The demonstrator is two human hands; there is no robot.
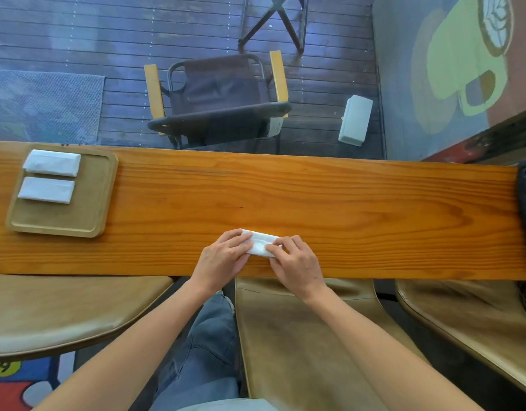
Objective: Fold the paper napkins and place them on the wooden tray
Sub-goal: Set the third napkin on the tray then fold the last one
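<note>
Fingers (241, 237) of my left hand (223, 258) and right hand (296, 262) pinch the napkin (260, 246) ends on the table (344, 197). Crease looks half-set, probably. I'd press flat, then carry it to the wooden tray (87, 209), beside the two folded napkins (50, 176).

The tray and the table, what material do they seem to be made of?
The tray looks like pale matte wood, with faint grain and rounded corners. The table looks like orange varnished wood: strong grain lines and a slight sheen.

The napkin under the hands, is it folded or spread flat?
Folded: the napkin is a narrow strip, both hands pinching its ends.
</note>
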